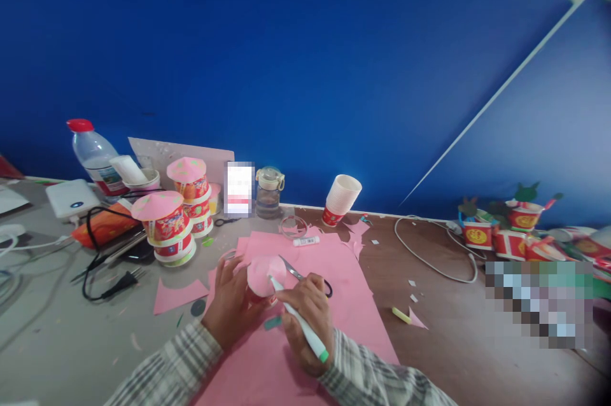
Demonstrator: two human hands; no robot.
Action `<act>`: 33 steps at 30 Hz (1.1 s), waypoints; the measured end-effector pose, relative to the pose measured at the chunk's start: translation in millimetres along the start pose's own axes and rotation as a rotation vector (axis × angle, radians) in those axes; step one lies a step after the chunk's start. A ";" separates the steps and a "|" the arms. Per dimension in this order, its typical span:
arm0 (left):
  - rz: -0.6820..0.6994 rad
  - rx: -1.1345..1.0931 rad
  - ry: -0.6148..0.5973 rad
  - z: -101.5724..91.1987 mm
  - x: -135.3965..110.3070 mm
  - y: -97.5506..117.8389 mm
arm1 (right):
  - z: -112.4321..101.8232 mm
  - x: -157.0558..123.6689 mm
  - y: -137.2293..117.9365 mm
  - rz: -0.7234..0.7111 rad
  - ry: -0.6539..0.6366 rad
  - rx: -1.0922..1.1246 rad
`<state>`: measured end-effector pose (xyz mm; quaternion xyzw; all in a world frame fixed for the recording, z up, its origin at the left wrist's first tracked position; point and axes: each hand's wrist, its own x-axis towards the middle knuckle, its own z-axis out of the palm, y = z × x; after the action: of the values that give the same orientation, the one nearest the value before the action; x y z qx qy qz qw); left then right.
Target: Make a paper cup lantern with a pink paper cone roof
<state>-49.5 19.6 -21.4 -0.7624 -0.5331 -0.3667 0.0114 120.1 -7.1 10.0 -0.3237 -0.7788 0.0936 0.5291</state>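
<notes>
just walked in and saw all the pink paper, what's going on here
A person in a plaid shirt steadies a small paper cup topped with a pink paper cone with the left hand. The right hand holds a white marker with a green cap, its tip on the cone. They rest over a large pink paper sheet on the table. Metal scissors lie behind, and two finished pink-roofed red cup stacks stand to the left.

We see our 2 forearms in plaid sleeves rising from the lower edge of the frame and meeting at lower centre. Our left hand [232, 307] is cupped, fingers curled forward in a grasp. Our right hand [308, 317] is curled into a writing grip, knuckles up.
</notes>
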 end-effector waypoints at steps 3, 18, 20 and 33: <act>0.001 -0.001 -0.003 -0.4 0.3 0.5 | -0.6 0.1 -0.5 -0.003 0.004 -0.006; 0.015 -0.002 0.010 4.7 -2.5 -4.5 | -6.6 2.2 -9.9 -0.037 -0.008 0.061; 0.009 -0.010 -0.009 5.4 -3.2 -5.6 | -7.1 0.0 -11.4 -0.063 -0.030 0.075; -0.015 -0.027 -0.041 7.9 -5.0 -8.4 | -6.4 -13.5 -9.0 -0.078 -0.118 0.031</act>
<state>-52.9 22.4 -33.1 -0.7659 -0.5338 -0.3583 -0.0123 125.3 -23.4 6.8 -0.2788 -0.8190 0.1040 0.4907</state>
